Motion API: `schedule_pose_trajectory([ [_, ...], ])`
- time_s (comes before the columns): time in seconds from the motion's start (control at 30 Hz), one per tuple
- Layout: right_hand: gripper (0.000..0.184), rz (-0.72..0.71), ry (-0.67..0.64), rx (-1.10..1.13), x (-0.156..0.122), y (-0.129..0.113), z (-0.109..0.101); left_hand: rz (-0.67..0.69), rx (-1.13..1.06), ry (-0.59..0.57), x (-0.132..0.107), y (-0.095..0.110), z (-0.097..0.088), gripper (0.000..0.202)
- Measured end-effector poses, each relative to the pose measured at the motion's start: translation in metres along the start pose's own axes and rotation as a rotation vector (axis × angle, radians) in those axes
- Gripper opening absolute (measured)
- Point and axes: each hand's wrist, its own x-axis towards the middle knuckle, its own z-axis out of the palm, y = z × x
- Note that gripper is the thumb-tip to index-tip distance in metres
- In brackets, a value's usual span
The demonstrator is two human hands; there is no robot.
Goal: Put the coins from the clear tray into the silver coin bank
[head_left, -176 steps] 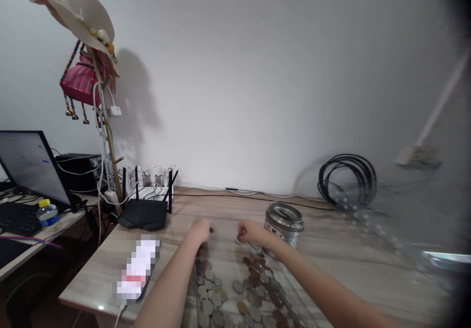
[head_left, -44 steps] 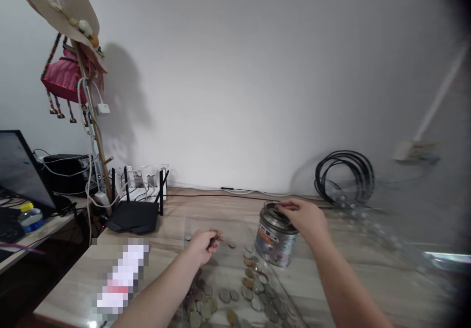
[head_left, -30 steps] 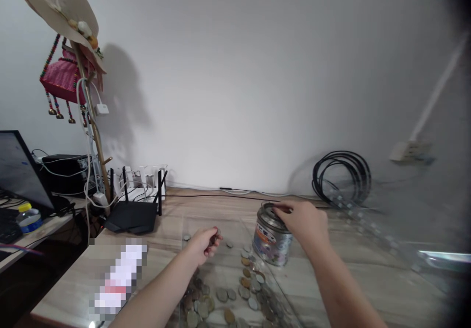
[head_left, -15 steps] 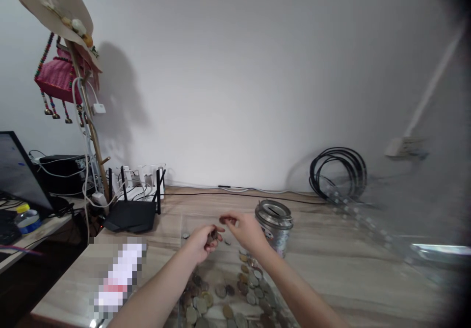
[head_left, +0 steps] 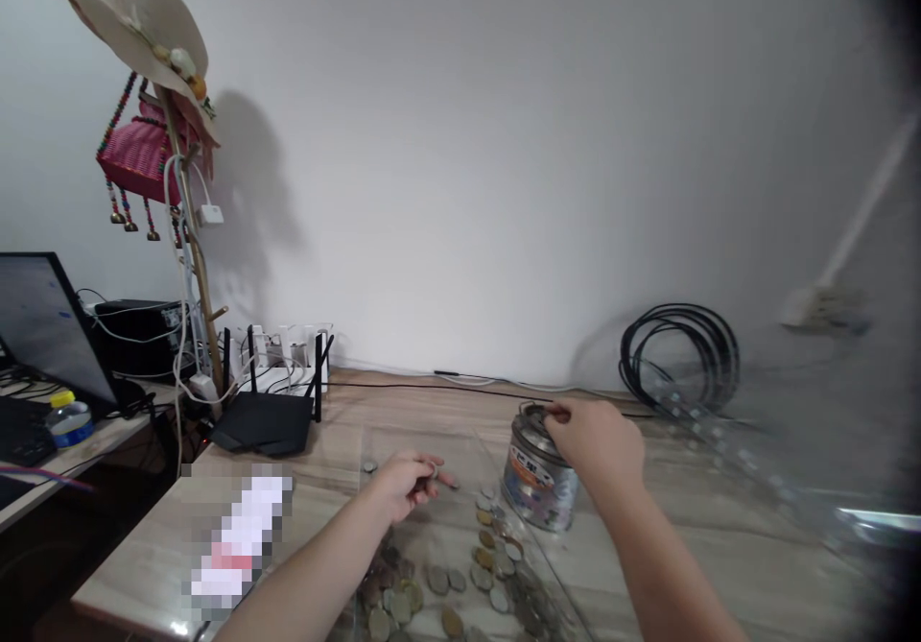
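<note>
A metal coin tin [head_left: 537,474] with a slotted lid stands on the wooden table [head_left: 691,517]. My right hand [head_left: 594,442] is over its lid, fingers pinched on a coin at the slot. My left hand [head_left: 409,482] hovers left of the tin, curled round a small clutch of coins. Loose coins [head_left: 460,575] lie scattered on the table below both hands, on a clear plastic sheet.
A black router [head_left: 265,419] and white power strip sit at the table's back left. A blurred-out phone [head_left: 241,536] lies near the left edge. A coiled black cable [head_left: 680,354] leans on the wall. A hat stand [head_left: 188,229], laptop [head_left: 43,325] and bottle [head_left: 66,419] are further left.
My right hand took a coin from my left hand half a second ago and moved back right onto the tin's lid. My left hand stayed put, holding coins.
</note>
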Motion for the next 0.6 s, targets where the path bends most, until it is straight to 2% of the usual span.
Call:
schedule_pose_trajectory([
  [0.13, 0.024, -0.064, -0.021, 0.017, 0.0, 0.002, -0.002, 0.028, 0.018, -0.024, 0.001, 0.0, 0.001, 0.008],
  [0.23, 0.029, -0.107, 0.137, 0.102, -0.003, -0.005, -0.005, 0.057, 0.027, -0.007, 0.002, -0.001, 0.001, 0.005],
  [0.3, 0.031, -0.177, 0.257, 0.214, -0.011, -0.018, -0.005, 0.058, 0.041, 0.02, 0.001, -0.001, 0.002, 0.008],
  [0.33, 0.031, -0.22, 0.267, 0.287, -0.016, -0.027, -0.004, 0.054, 0.052, 0.033, 0.001, -0.001, 0.002, 0.011],
  [0.4, 0.032, -0.312, 0.154, 0.437, -0.03, -0.05, 0.002, 0.049, 0.07, 0.039, 0.0, -0.001, 0.002, 0.018],
  [0.53, 0.032, -0.537, -0.304, 0.613, -0.056, -0.089, 0.02, 0.073, 0.046, 0.037, 0.001, 0.0, 0.0, 0.02],
  [0.6, 0.031, -0.618, -0.443, 0.688, -0.062, -0.099, 0.029, 0.039, 0.01, 0.053, 0.002, 0.0, 0.0, 0.014],
])
